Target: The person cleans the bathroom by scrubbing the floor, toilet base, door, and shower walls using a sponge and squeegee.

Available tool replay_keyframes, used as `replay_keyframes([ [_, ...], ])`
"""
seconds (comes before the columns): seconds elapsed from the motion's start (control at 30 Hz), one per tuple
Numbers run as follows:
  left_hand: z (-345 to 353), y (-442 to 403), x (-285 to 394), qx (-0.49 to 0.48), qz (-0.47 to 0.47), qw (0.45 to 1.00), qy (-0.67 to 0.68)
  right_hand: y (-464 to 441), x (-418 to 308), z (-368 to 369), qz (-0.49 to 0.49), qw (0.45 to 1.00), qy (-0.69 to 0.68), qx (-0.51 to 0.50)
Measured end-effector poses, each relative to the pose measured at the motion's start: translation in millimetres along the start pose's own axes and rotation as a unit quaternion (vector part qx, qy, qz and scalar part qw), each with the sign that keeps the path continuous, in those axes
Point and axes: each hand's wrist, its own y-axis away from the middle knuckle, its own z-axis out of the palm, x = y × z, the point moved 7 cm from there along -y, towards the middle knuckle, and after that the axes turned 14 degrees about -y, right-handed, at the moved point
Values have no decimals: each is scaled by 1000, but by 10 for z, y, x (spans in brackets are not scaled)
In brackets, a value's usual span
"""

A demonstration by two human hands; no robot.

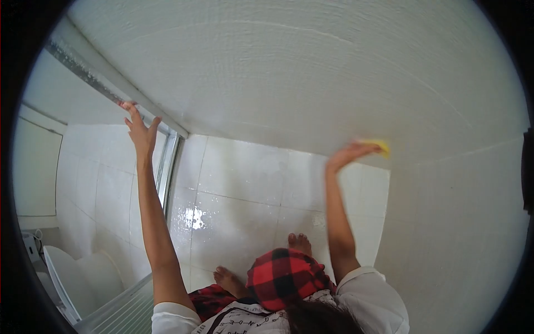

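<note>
My right hand (pixel 354 154) is closed around a yellow sponge (pixel 384 148), which is pressed flat to the pale wall (pixel 311 83) in front of me, low down and close to the corner. Part of the sponge is hidden by my fingers, and the hand is a little blurred. On the other side, my left hand (pixel 142 131) reaches up with fingers and thumb apart. Its fingertips rest at the metal shower frame (pixel 92 78) along the wall's left edge, and it holds nothing.
Wet floor tiles (pixel 239 178) lie under my bare feet (pixel 300 243). To the left, beyond the door track (pixel 167 172), stands a white toilet (pixel 83 278). A ribbed glass panel (pixel 122 306) is at the lower left, and another wall (pixel 456 222) closes the right side.
</note>
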Motion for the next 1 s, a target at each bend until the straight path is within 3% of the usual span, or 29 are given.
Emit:
replay_keyframes([
  [0.03,-23,30,34,-48,-63,997,-23,523,199,334,-27,995,-36,-85],
  [0.07,-25,79,-18,-95,-128,986,-47,1072,-206,677,-185,956,66,-217],
  [0.1,26,86,-91,-84,-127,986,-63,1595,-172,944,-294,840,201,-409],
  [0.13,74,101,-108,-86,-135,985,-64,1791,-168,1085,-269,744,182,-583],
  [0.2,90,82,-137,-61,-150,983,-85,1577,353,856,-226,672,200,-676],
  [0.23,89,72,-100,-60,-157,983,-75,1239,564,530,-245,646,239,-683],
  [0.3,169,88,-141,-59,-142,986,-65,264,994,-356,-178,609,338,-695],
  [0.33,168,80,-164,-53,-121,990,-59,-233,1093,-815,-164,560,410,-701],
  [0.37,143,82,-113,-67,-134,987,-53,-468,959,-1012,-293,459,499,-674],
  [0.4,124,120,-71,-70,-144,986,-53,-474,851,-929,-273,415,517,-697],
  [0.47,51,82,30,-32,-153,988,-10,179,612,-186,-298,399,437,-749],
  [0.5,48,91,13,-44,-157,986,-46,662,438,299,-341,439,352,-753],
  [0.53,61,116,-31,-45,-163,984,-50,1178,106,802,-374,442,297,-760],
  [0.57,69,123,-47,-36,-162,981,-102,1538,-243,1197,-349,496,160,-779],
  [0.67,103,131,-113,-29,-156,972,-173,1467,-170,1166,-391,497,166,-756],
  [0.73,52,122,-19,-8,-157,980,-121,767,391,365,-408,432,307,-744],
  [0.8,31,118,23,4,-146,984,-103,5,735,-384,-395,325,437,-740],
  [0.9,-12,114,136,22,-149,985,-84,340,461,-21,-379,319,426,-757],
  [0.93,-44,116,152,15,-170,983,-69,778,426,390,-352,364,362,-782],
  [0.97,-73,108,111,8,-190,980,-59,1298,251,820,-362,371,279,-808],
  [1.0,-83,128,74,4,-193,979,-67,1859,361,1194,-435,344,256,-792],
])
